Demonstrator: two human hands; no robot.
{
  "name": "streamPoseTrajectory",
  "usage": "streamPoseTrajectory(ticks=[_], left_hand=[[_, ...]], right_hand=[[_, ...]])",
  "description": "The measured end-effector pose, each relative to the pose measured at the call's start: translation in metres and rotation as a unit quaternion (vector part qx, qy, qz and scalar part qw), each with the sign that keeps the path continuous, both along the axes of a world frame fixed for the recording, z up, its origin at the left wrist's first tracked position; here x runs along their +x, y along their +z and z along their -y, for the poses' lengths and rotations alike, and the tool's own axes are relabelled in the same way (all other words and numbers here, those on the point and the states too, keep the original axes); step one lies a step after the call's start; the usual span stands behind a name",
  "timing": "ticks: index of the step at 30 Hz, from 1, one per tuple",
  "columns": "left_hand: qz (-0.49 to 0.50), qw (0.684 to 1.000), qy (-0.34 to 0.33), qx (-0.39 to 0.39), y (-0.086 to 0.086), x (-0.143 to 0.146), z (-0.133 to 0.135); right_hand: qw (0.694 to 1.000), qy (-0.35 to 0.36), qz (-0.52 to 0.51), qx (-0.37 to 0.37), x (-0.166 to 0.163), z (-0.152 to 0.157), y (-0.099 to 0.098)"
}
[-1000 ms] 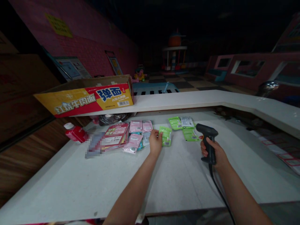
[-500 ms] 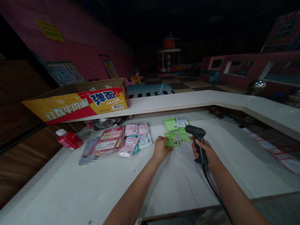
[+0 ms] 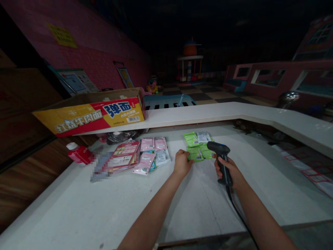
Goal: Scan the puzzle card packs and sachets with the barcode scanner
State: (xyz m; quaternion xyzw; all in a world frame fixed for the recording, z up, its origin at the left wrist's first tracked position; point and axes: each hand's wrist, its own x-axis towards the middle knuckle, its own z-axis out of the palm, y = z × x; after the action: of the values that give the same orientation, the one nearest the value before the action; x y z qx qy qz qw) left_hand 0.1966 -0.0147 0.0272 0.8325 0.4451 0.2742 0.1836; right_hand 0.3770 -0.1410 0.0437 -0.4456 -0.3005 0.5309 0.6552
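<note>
My left hand is closed on the near edge of a green sachet that lies against the other green sachets on the white counter. My right hand grips a black barcode scanner by its handle, its head pointing left over the green sachets. The scanner's cable runs back along my right forearm. A pile of pink and white sachets lies to the left of my left hand.
A yellow and red cardboard box sits on the raised white ledge at the back left. A red bottle lies at the counter's left edge beside pink packets. Red-printed sheets lie at the far right.
My left hand has carried the green sachet from beside the pink pile rightward to the green group. The scanner has moved left and closer to that group.
</note>
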Motion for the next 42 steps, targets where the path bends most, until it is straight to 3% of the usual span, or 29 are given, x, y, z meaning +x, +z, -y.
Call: streamPoseTrajectory(ticks=[4, 13, 17, 22, 26, 29, 33, 37, 42], left_hand=[[0.008, 0.998, 0.026, 0.05, 0.01, -0.04, -0.002], [-0.047, 0.974, 0.177, 0.132, 0.032, -0.155, 0.006], [-0.081, 0.956, 0.25, 0.128, 0.036, -0.182, 0.025], [-0.1, 0.931, 0.338, 0.096, 0.031, -0.195, 0.037], [0.032, 0.94, 0.335, 0.053, 0.023, -0.201, 0.029], [0.165, 0.925, 0.343, -0.007, 0.018, -0.204, 0.022], [0.36, 0.858, 0.318, -0.18, 0.019, -0.205, 0.022], [0.451, 0.801, 0.214, -0.332, 0.029, -0.204, 0.034], [0.494, 0.792, 0.153, -0.326, 0.037, -0.189, 0.046]], right_hand=[[1.0, -0.002, 0.002, 0.002, -0.001, 0.001, -0.002], [0.999, 0.023, 0.041, -0.004, -0.01, 0.009, -0.004], [0.996, 0.053, 0.071, -0.012, -0.019, 0.01, -0.005], [0.991, 0.097, 0.091, -0.029, -0.034, 0.006, -0.001], [0.986, 0.119, 0.106, -0.041, -0.046, 0.0, 0.002], [0.987, 0.118, 0.105, -0.04, -0.058, -0.007, 0.003], [0.988, 0.119, 0.092, -0.041, -0.074, -0.018, 0.002], [0.99, 0.126, 0.062, -0.031, -0.081, -0.026, 0.0], [0.992, 0.127, -0.025, -0.011, -0.075, -0.028, -0.001]])
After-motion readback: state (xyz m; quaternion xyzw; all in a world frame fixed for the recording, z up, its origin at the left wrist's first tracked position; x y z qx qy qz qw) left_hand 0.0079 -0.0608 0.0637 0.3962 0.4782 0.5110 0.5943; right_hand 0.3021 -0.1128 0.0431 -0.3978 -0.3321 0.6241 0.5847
